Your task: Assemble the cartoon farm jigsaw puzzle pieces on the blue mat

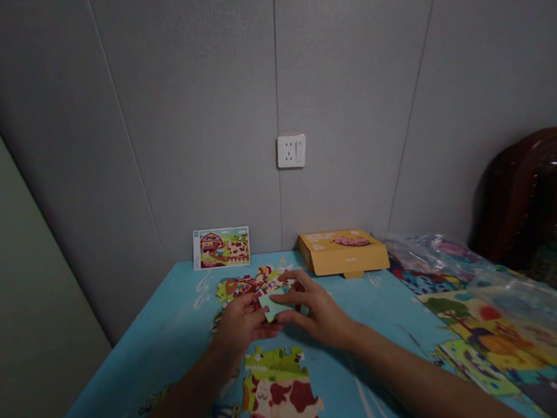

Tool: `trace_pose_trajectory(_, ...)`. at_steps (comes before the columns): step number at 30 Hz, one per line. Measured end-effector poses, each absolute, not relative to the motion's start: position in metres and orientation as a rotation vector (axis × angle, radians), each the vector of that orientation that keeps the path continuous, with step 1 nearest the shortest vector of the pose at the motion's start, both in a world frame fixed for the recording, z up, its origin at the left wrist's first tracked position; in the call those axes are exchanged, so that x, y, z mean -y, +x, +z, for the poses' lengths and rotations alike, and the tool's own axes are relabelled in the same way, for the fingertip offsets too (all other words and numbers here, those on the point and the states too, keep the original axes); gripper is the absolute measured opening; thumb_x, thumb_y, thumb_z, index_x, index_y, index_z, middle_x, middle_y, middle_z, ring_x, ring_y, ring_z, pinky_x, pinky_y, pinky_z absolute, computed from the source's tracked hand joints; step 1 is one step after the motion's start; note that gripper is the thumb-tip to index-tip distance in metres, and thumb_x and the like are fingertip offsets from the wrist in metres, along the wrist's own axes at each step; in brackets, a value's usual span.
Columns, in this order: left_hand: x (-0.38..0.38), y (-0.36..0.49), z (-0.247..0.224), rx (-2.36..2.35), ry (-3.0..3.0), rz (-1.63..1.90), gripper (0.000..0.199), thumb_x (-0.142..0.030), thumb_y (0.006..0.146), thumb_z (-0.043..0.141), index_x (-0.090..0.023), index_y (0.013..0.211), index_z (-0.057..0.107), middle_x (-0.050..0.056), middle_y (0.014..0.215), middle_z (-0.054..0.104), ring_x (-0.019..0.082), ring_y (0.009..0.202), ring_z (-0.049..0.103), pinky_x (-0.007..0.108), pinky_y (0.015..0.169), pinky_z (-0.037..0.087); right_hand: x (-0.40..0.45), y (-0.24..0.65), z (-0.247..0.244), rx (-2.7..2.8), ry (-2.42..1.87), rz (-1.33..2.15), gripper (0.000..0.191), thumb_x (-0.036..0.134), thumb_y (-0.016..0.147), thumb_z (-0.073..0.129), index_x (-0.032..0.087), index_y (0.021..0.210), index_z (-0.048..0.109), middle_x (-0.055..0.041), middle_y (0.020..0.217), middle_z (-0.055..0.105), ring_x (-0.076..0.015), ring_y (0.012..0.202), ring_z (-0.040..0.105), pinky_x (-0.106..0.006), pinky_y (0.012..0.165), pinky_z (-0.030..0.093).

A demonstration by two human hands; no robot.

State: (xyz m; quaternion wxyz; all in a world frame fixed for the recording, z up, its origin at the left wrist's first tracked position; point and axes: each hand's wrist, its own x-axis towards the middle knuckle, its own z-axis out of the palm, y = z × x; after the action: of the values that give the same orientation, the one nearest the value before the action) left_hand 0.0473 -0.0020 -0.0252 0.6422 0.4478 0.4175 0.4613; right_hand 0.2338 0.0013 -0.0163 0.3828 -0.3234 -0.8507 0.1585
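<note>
Between my two hands is a pale green jigsaw piece (pixel 275 304), raised above the blue table. The fingers of my right hand (pixel 314 304) pinch it from the right. My left hand (pixel 244 323) grips its left edge, with the fingers partly hidden. Behind the hands lies a heap of loose, colourful puzzle pieces (pixel 247 284), partly covered by them. Nearer to me, a joined section of puzzle (pixel 282 396) shows a brown-and-white cow and green grass; its lower end runs out of view.
A farm picture card (pixel 221 248) leans on the wall at the back left. A yellow box (pixel 344 252) stands at the back right. Along the right side lie picture sheets (pixel 473 328) under clear plastic wrapping (pixel 536 314). A dark leather chair (pixel 542 185) is beyond.
</note>
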Motion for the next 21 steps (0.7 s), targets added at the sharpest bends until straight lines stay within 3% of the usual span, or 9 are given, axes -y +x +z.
trace_pose_trajectory(2,0.001,0.047,-0.024,-0.958,1.042,1.041,0.05,-0.035,0.053,0.082,-0.012,0.092,0.059,0.009,0.077,0.071,0.021,0.062,0.069,0.029,0.059,0.055,-0.002,0.231,-0.019,2.027,-0.88,0.583,0.036,0.033,0.083,0.066,0.025,0.118,0.064,-0.0099,0.126,0.048,-0.0196,0.098,0.056,-0.035,0.081,0.051)
trace_pose_trajectory(5,0.0,0.046,-0.022,-0.936,1.106,1.034,0.047,-0.035,0.053,0.081,-0.012,0.089,0.061,0.009,0.079,0.071,0.019,0.061,0.068,0.028,0.058,0.054,-0.006,0.225,-0.023,1.809,-0.896,0.904,0.062,0.029,0.075,0.073,0.026,0.131,0.05,-0.0077,0.115,0.056,-0.0166,0.086,0.058,-0.032,0.074,0.051)
trace_pose_trajectory(7,0.0,0.045,-0.021,-0.92,1.159,1.009,0.045,-0.036,0.054,0.08,-0.011,0.087,0.061,0.009,0.079,0.071,0.019,0.06,0.068,0.028,0.058,0.053,-0.008,0.222,-0.025,1.726,-0.835,1.081,0.054,0.033,0.072,0.075,0.022,0.121,0.057,-0.005,0.099,0.062,-0.0161,0.081,0.058,-0.031,0.073,0.049)
trace_pose_trajectory(10,-0.001,0.044,-0.021,-0.898,1.242,0.955,0.044,-0.039,0.058,0.078,-0.01,0.088,0.062,0.01,0.077,0.07,0.019,0.062,0.068,0.029,0.06,0.053,-0.01,0.219,-0.026,1.678,-0.778,1.218,0.035,0.046,0.072,0.073,0.017,0.09,0.064,-0.0022,0.077,0.062,-0.014,0.068,0.055,-0.027,0.061,0.045)
trace_pose_trajectory(14,0.0,0.043,-0.024,-0.876,1.348,0.905,0.044,-0.047,0.064,0.073,-0.011,0.087,0.062,0.011,0.081,0.07,0.019,0.065,0.069,0.028,0.059,0.052,-0.014,0.221,-0.026,1.68,-0.849,1.11,0.039,0.054,0.076,0.067,0.015,0.069,0.06,0.0008,0.061,0.054,-0.0096,0.053,0.043,-0.024,0.05,0.035)
trace_pose_trajectory(17,0.0,0.045,-0.027,-0.876,1.433,0.89,0.042,-0.051,0.069,0.068,-0.012,0.082,0.06,0.012,0.089,0.07,0.018,0.069,0.069,0.025,0.058,0.051,-0.019,0.225,-0.029,1.695,-0.935,1.086,0.041,0.055,0.076,0.065,0.016,0.065,0.057,0.0008,0.057,0.053,-0.0091,0.048,0.041,-0.024,0.047,0.032)
trace_pose_trajectory(21,-0.002,0.046,-0.031,-0.99,1.575,0.967,0.035,-0.048,0.08,0.056,-0.013,0.078,0.06,0.009,0.077,0.07,0.015,0.057,0.063,0.022,0.049,0.045,-0.024,0.231,-0.03,1.712,-1.024,1.068,0.038,0.053,0.076,0.061,0.016,0.069,0.055,0.0021,0.055,0.049,-0.0094,0.047,0.039,-0.024,0.047,0.031)
